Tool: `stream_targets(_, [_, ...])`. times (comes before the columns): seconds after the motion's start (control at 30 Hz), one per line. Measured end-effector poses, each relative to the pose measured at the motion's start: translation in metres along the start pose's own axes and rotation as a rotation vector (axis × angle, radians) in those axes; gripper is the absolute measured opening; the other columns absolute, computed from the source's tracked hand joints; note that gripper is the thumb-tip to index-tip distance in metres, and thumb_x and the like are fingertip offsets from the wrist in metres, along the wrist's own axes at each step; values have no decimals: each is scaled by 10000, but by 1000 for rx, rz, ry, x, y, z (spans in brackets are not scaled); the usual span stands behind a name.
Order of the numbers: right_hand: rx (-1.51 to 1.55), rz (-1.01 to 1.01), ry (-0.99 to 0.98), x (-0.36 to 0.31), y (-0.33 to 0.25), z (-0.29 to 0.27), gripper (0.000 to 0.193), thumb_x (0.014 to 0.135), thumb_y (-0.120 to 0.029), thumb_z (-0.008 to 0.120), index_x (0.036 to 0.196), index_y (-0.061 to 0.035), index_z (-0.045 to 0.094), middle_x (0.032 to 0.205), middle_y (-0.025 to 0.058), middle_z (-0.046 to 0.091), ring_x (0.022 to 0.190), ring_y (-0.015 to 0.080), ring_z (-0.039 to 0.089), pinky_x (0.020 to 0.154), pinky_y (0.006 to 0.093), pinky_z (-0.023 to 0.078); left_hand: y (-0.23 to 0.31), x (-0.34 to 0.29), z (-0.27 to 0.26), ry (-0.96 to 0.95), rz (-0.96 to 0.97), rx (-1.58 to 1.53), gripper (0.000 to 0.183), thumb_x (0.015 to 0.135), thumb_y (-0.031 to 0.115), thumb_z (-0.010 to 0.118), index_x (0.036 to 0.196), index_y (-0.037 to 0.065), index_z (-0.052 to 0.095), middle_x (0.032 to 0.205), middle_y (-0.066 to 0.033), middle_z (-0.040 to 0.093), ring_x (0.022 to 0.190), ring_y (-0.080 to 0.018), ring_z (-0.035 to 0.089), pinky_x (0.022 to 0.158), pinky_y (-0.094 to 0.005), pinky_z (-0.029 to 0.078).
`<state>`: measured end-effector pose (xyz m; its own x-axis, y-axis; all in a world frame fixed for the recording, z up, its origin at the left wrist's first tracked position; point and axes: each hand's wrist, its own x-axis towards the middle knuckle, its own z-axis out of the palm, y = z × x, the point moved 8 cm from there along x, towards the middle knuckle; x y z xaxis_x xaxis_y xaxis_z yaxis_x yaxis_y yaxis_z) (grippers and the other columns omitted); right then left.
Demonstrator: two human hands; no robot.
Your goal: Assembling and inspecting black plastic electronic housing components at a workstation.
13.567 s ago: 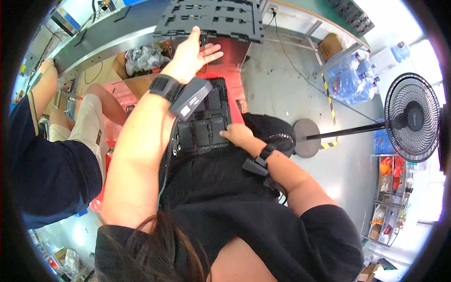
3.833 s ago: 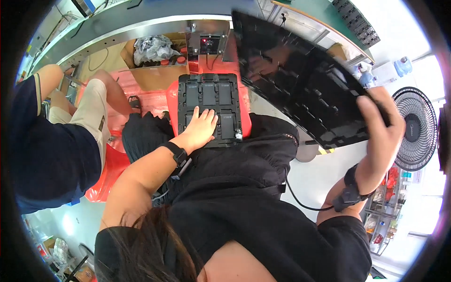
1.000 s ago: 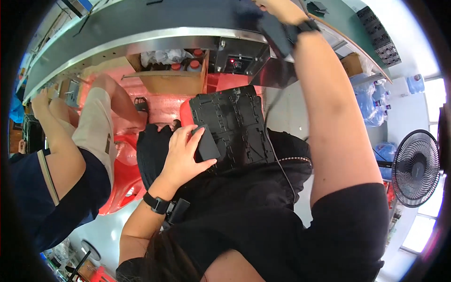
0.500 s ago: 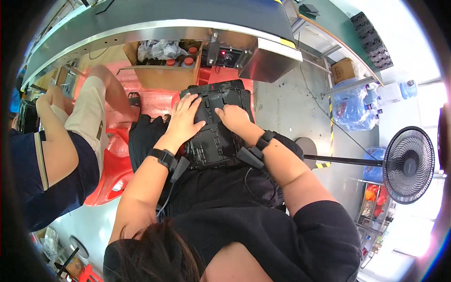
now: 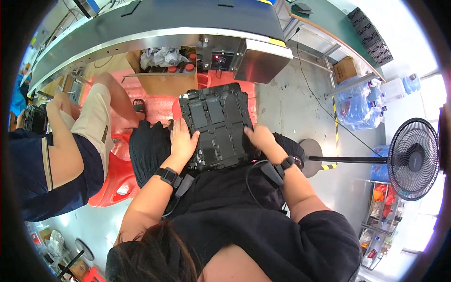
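Note:
On my lap rests a black plastic tray with flat, dark rectangular pieces lying in its compartments. Along the tray's left edge lies my left hand, fingers stretched out and the thumb apart, touching the rim. My right hand is at the right edge, its fingertips at the rim. Motion blurs its fingers, so I cannot tell how far they are closed. Each wrist wears a black strap with a small dark device on it.
A dark-topped bench crosses ahead, with an open cardboard box beneath it. A seated person is at my left on a red stool. At right stand a black fan and wrapped blue water bottles.
My left hand has slid back from the tray's top to its left edge. My right hand has moved off the pieces to the right edge. More of the pieces now show.

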<state>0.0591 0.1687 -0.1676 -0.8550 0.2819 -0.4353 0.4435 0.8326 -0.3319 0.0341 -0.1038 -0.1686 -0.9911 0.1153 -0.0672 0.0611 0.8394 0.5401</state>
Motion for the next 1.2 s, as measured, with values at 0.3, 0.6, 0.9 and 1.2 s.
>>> stream_targets(0.3, [-236,-712,154,-16,-125,-150,428,821,-395,500,826,15,621,811,238,600,815,365,593,728,452,467,2,21,-33,47,77,-68,598,762,162,614,1242,-88,360,1224,-275,428,1170,-393,392,1000,-415,309])
stream_targets(0.6, [343,-26,282,173,-128,-294,711,748,-559,563,1146,29,519,944,237,598,845,386,581,674,448,472,150,139,-242,428,556,-292,168,830,135,575,921,-5,598,885,-119,608,821,-230,590,759,-303,448])
stream_targets(0.9, [581,-434,287,74,-123,-298,337,789,-364,588,798,-30,624,627,18,570,495,106,471,470,235,383,78,395,-201,95,585,456,682,809,256,577,1383,96,247,1461,-154,130,1351,-327,98,1087,-379,159])
stream_targets(1.2, [794,112,-645,-39,-19,-18,243,873,-263,517,783,-37,532,662,71,591,502,124,542,472,218,431,192,284,-188,-90,561,462,771,769,566,547,1255,-20,427,1249,-223,424,1190,-353,386,1013,-376,295])
